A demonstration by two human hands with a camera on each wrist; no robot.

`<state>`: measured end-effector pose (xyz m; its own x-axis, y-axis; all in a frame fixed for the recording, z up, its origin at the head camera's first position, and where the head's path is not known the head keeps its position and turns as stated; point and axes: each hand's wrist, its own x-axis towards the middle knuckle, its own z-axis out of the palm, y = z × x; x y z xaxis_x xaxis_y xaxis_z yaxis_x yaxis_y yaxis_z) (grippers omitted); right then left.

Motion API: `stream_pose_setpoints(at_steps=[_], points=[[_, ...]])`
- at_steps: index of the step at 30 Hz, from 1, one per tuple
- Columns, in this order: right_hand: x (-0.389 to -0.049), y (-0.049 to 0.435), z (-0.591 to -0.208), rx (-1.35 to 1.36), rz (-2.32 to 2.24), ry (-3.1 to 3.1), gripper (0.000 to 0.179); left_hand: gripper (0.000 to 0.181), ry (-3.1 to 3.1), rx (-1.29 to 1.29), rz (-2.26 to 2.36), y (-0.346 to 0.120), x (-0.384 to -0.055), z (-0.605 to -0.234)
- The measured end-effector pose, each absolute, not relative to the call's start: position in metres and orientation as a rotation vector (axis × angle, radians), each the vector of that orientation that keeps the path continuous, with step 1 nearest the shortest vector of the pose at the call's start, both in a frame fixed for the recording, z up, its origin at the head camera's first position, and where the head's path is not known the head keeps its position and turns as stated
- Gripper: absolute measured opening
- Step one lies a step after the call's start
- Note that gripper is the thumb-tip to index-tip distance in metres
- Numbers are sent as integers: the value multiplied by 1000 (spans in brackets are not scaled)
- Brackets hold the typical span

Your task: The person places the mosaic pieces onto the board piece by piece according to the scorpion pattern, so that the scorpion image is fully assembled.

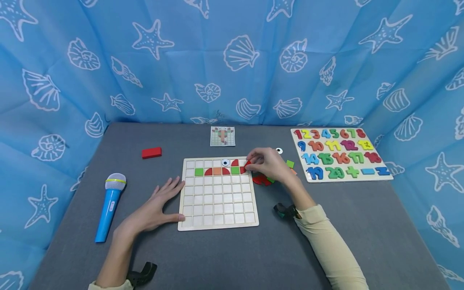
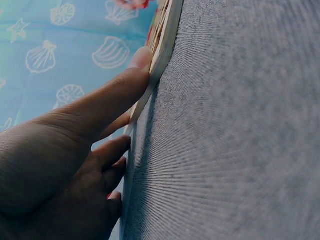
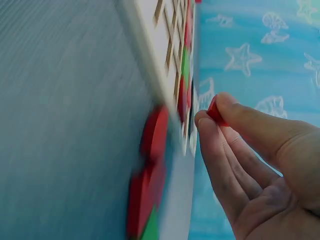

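Note:
A pale grid board (image 1: 219, 197) lies mid-table, with green and orange squares, red quarter-round pieces and an eye piece (image 1: 225, 162) set in its top two rows. My left hand (image 1: 154, 211) has its thumb and fingertips on the board's left edge, fingers spread and straight. Thumb and fingers of my right hand (image 1: 268, 163) pinch a red piece (image 3: 215, 111) at the board's upper right corner. Loose red pieces (image 1: 260, 179) and a green square (image 1: 290, 164) lie beside the board, partly under the right hand. Another eye piece (image 1: 279, 150) rests just beyond that hand.
A pattern card (image 1: 222, 136) lies behind the board. To the right is a number puzzle board (image 1: 340, 155) with coloured numerals. A red block (image 1: 151, 152) and a blue toy microphone (image 1: 110, 207) lie on the left. A blue shell-print curtain (image 1: 217, 60) hangs around the grey table.

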<state>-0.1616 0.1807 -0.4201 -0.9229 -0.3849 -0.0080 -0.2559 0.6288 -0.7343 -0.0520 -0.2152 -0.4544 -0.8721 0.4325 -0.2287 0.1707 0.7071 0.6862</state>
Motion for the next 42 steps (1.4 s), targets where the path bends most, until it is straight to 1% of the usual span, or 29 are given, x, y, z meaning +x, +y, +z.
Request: stream_pose_setpoints(at_steps=[9,15,20,32,42], points=[[-171,122,-418,-686,-1279,2507,20,110,2549,485,979,-216,-51,-456],[-185,79,-422,-796,-1183,2515,17,109,2551,497,977,-216,-51,-456],[-193,55,-426,-862,-1091,2582,16,108,2554,511,986,-216,-51,-456],[-191,28,-424,-775,-992,2645,8,109,2558,513,991,-218,-50,-457],[-188,26,-421,-710,-944,2649,10,110,2568,517,988,-218,-50,-459]])
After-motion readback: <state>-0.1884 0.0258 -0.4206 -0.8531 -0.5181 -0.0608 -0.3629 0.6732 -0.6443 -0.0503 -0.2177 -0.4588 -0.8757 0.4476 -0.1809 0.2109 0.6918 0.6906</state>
